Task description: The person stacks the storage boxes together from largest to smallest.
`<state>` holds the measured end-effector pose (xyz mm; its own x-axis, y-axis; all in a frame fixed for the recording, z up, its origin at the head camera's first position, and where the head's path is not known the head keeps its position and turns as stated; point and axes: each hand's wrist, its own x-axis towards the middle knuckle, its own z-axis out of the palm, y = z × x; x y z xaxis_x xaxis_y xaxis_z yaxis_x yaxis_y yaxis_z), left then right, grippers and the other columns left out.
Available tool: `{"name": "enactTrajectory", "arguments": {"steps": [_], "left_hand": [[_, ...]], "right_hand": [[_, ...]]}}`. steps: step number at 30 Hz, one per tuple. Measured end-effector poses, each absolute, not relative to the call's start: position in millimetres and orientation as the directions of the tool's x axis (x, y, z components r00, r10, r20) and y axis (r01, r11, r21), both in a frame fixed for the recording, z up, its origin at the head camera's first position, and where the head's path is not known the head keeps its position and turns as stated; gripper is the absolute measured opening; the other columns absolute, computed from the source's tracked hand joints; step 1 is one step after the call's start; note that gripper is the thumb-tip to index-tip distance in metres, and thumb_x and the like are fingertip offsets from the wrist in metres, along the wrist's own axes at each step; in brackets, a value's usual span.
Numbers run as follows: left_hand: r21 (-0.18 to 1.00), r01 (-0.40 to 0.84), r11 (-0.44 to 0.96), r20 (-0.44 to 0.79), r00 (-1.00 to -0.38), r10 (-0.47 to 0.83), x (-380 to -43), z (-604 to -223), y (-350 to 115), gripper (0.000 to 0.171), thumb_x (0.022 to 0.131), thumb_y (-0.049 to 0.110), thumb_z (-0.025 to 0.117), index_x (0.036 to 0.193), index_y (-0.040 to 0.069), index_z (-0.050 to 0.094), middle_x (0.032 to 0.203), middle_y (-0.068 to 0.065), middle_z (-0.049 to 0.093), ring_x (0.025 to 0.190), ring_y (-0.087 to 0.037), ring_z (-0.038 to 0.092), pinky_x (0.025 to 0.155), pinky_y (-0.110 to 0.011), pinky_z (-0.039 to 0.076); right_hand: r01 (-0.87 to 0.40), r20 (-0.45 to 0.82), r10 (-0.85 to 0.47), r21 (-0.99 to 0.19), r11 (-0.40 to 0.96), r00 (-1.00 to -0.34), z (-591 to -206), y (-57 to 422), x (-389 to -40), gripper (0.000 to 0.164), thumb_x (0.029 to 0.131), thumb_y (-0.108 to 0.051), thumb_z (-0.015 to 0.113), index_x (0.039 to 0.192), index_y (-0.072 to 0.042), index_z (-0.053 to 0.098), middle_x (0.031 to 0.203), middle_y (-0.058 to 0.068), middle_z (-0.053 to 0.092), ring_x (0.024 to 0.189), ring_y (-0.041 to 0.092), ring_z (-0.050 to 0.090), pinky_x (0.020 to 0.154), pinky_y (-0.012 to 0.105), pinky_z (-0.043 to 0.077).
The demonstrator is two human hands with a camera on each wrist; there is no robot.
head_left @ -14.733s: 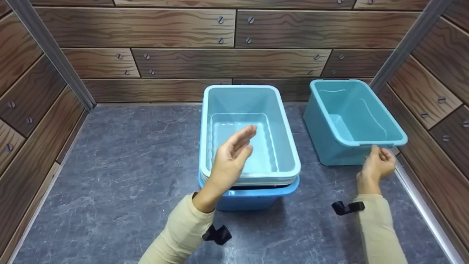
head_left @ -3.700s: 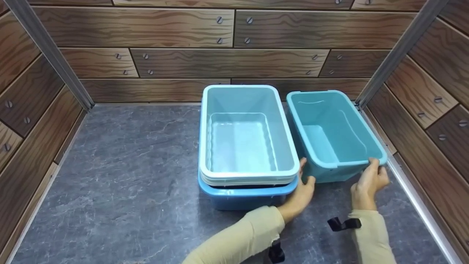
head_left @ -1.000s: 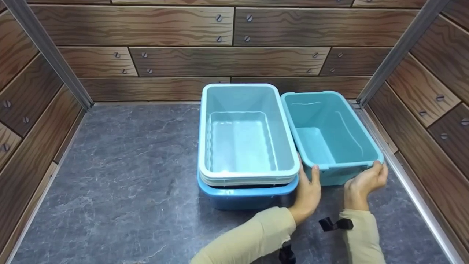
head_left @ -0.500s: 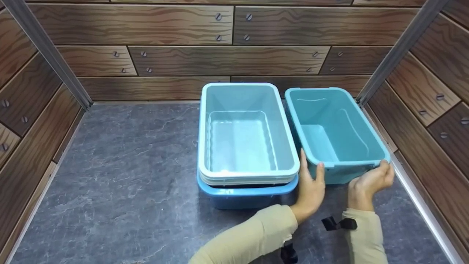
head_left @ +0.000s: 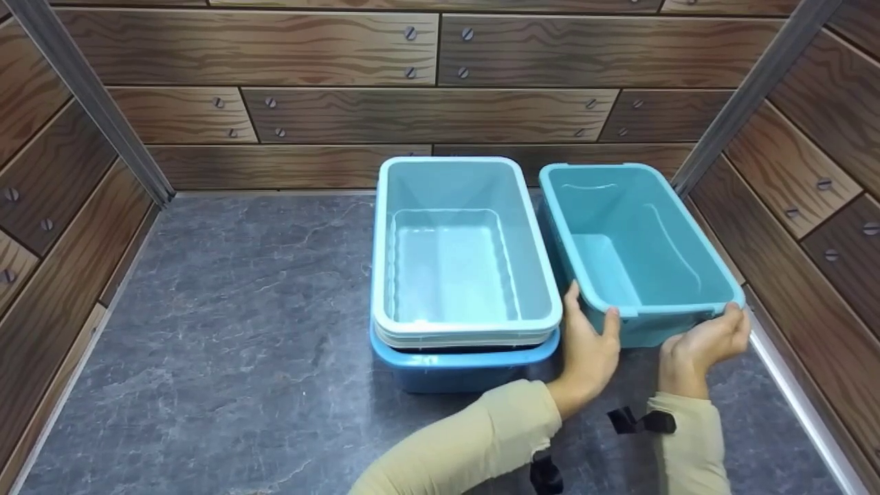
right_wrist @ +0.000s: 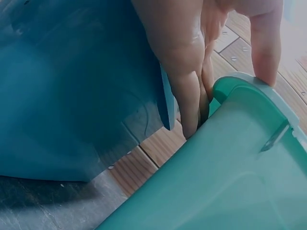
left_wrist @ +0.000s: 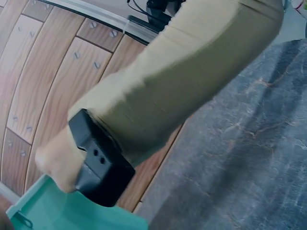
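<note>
A deep teal plastic bin [head_left: 677,227] stands at the right in the head view. My left hand [head_left: 590,347] holds its front left corner, thumb at the front rim and fingers along the side facing the stack. My right hand [head_left: 705,344] grips the front right corner under the rim. Beside it is a stack: a pale blue bin [head_left: 467,331] nested in a blue bin [head_left: 460,377]. In the right wrist view, a hand [right_wrist: 184,52] has its thumb on the teal bin's rim [right_wrist: 244,79]. An arm with a black wrist device [left_wrist: 103,163] shows in the left wrist view.
Grey marbled floor [head_left: 220,330] extends left of the stack and in front. Wood-plank walls [head_left: 344,113] stand at the back and both sides. A metal strip [head_left: 790,385] runs along the floor's right edge, close to the teal bin.
Over the last second both hands and the teal bin have shifted right, widening the gap to the stack. Earliest, the left hand hovered over the stack and the bin stood farther right.
</note>
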<state>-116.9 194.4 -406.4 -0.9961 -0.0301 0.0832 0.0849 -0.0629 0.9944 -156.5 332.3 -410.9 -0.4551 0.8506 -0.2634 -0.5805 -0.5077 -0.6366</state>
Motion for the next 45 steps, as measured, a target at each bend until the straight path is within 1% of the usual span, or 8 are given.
{"name": "enactTrajectory", "arguments": {"steps": [5, 12, 20, 25, 28, 32, 41, 45], "left_hand": [[0.996, -0.004, -0.090, -0.005, -1.000, -0.002, -118.8, -394.8, 190.2, 0.056, 0.094, 0.011, 0.058, 0.143, 0.000, 0.033, 0.149, -0.020, 0.041, 0.140, -0.031, 0.039, 0.115, -0.044, 0.037], [0.982, -0.140, -0.128, -0.131, -0.989, 0.072, -123.5, -381.1, 183.6, 0.052, 0.093, 0.007, 0.058, 0.140, 0.004, 0.037, 0.145, -0.016, 0.045, 0.138, -0.027, 0.043, 0.114, -0.039, 0.039], [0.944, -0.282, -0.169, -0.264, -0.957, 0.123, -127.9, -360.1, 178.9, 0.061, 0.088, 0.001, 0.058, 0.144, 0.001, 0.033, 0.145, -0.015, 0.043, 0.133, -0.028, 0.046, 0.106, -0.039, 0.045], [0.929, -0.340, -0.144, -0.319, -0.936, 0.152, -133.5, -349.3, 174.7, 0.059, 0.089, 0.007, 0.058, 0.144, 0.004, 0.035, 0.140, -0.012, 0.046, 0.128, -0.026, 0.049, 0.105, -0.040, 0.046], [0.924, -0.352, -0.149, -0.331, -0.932, 0.150, -136.3, -344.6, 173.9, 0.054, 0.089, 0.007, 0.059, 0.139, 0.004, 0.040, 0.134, -0.012, 0.050, 0.123, -0.024, 0.051, 0.102, -0.039, 0.047], [0.921, -0.360, -0.147, -0.338, -0.928, 0.157, -139.1, -339.4, 172.2, 0.055, 0.089, 0.006, 0.059, 0.141, 0.002, 0.040, 0.137, -0.013, 0.051, 0.127, -0.024, 0.051, 0.105, -0.038, 0.046], [0.958, -0.247, -0.143, -0.228, -0.964, 0.139, -142.2, -335.3, 167.9, 0.051, 0.089, -0.005, 0.055, 0.139, 0.000, 0.043, 0.137, -0.016, 0.054, 0.128, -0.026, 0.053, 0.105, -0.034, 0.048], [0.972, -0.195, -0.129, -0.177, -0.975, 0.134, -141.3, -336.2, 164.8, 0.051, 0.091, -0.005, 0.052, 0.141, -0.001, 0.040, 0.142, -0.017, 0.050, 0.132, -0.026, 0.050, 0.107, -0.032, 0.047]], "right_hand": [[-0.579, -0.275, 0.847, -0.631, -0.517, -0.456, -407.8, 333.0, -154.1, 0.033, 0.099, -0.010, 0.043, 0.128, -0.008, 0.058, 0.118, 0.003, 0.060, 0.115, 0.015, 0.054, 0.103, 0.023, 0.045], [-0.590, -0.271, 0.864, -0.641, -0.491, -0.425, -404.0, 333.5, -152.9, 0.020, 0.098, -0.008, 0.044, 0.099, -0.007, 0.065, 0.106, 0.004, 0.061, 0.106, 0.015, 0.056, 0.097, 0.024, 0.048], [-0.626, -0.235, 0.867, -0.613, -0.483, -0.439, -404.4, 333.5, -151.5, 0.021, 0.098, -0.006, 0.043, 0.093, -0.003, 0.063, 0.101, 0.007, 0.063, 0.097, 0.018, 0.057, 0.082, 0.028, 0.053], [-0.622, -0.238, 0.860, -0.606, -0.495, -0.452, -402.2, 332.8, -151.7, 0.020, 0.098, -0.007, 0.043, 0.095, -0.003, 0.063, 0.104, 0.007, 0.064, 0.100, 0.019, 0.058, 0.087, 0.029, 0.053], [-0.623, -0.241, 0.859, -0.604, -0.497, -0.451, -400.6, 332.1, -150.9, 0.021, 0.098, -0.007, 0.043, 0.097, -0.003, 0.063, 0.106, 0.008, 0.064, 0.103, 0.019, 0.058, 0.092, 0.029, 0.051], [-0.629, -0.236, 0.863, -0.603, -0.490, -0.446, -398.0, 331.6, -150.5, 0.021, 0.097, -0.006, 0.043, 0.094, -0.002, 0.063, 0.106, 0.008, 0.064, 0.104, 0.019, 0.058, 0.095, 0.029, 0.050], [-0.650, -0.202, 0.886, -0.615, -0.446, -0.418, -390.5, 329.8, -152.2, 0.024, 0.096, -0.003, 0.047, 0.073, 0.001, 0.054, 0.082, 0.007, 0.060, 0.085, 0.017, 0.056, 0.073, 0.025, 0.052], [-0.668, -0.199, 0.886, -0.594, -0.449, -0.418, -387.4, 327.9, -152.5, 0.022, 0.096, -0.002, 0.048, 0.077, 0.003, 0.058, 0.081, 0.008, 0.061, 0.083, 0.018, 0.058, 0.071, 0.026, 0.053]]}}
